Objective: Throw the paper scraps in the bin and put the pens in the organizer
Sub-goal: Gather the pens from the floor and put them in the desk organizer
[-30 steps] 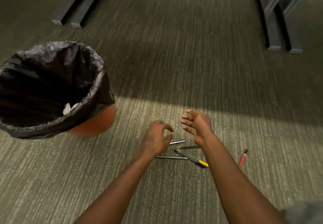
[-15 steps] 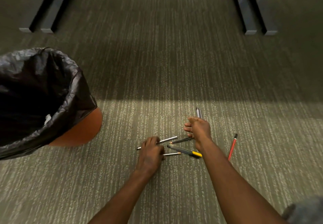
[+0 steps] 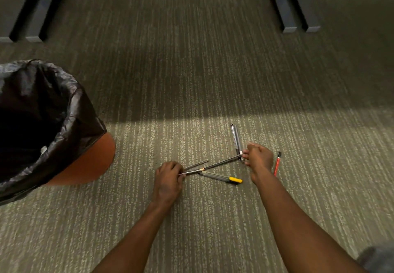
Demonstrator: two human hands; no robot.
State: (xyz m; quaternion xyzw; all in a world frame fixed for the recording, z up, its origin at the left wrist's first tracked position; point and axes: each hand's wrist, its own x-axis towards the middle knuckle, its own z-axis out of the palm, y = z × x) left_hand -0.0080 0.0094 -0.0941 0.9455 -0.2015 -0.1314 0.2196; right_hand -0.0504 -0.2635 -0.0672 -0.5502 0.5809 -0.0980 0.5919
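Two hands now on pens right of bin (image 3: 53,123) | left hand (image 3: 168,179) grips thin pens (image 3: 193,169) | right hand (image 3: 259,158) pinches grey pen (image 3: 221,163) | gathering begun

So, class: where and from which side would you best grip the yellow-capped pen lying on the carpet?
Grip the yellow-capped pen mid-barrel, from above, fingers pinching across its width. It lies flat on the carpet, free of both hands, its barrel sides exposed.

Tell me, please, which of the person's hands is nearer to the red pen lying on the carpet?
Right. The right hand lies just beside the red pen, which sits past its outer edge; the left hand is well across the carpet, toward the bin.
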